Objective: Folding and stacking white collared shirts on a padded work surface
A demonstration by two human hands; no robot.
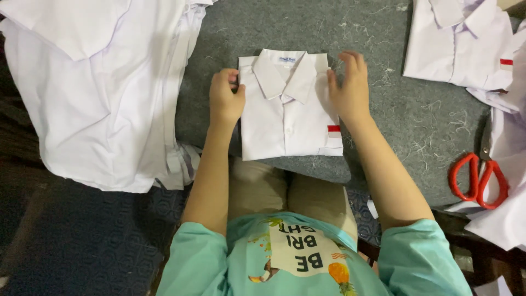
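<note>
Two hands frame one folded white shirt point(287, 109), which lies collar-up on the grey felt table point(383, 49), near its front edge and just above the person's knees. Shirt is folded to a neat rectangle w/ collar spread flat, button placket running down the centre, sleeves tucked out of sight, and a small red-and-white patch point(333, 129) at its lower right (a small label sits inside the collar). Left hand point(225, 100) is curled, fingers pinching the shirt's left edge by the shoulder. Right hand point(349, 87) is open, fingers spread, resting vs. the right edge. Heap of unfolded white shirts point(98, 87) lies to the left; another folded shirt point(457, 46) sits top right; red-handled scissors point(478, 178) lie at right, well apart from both hands.
</note>
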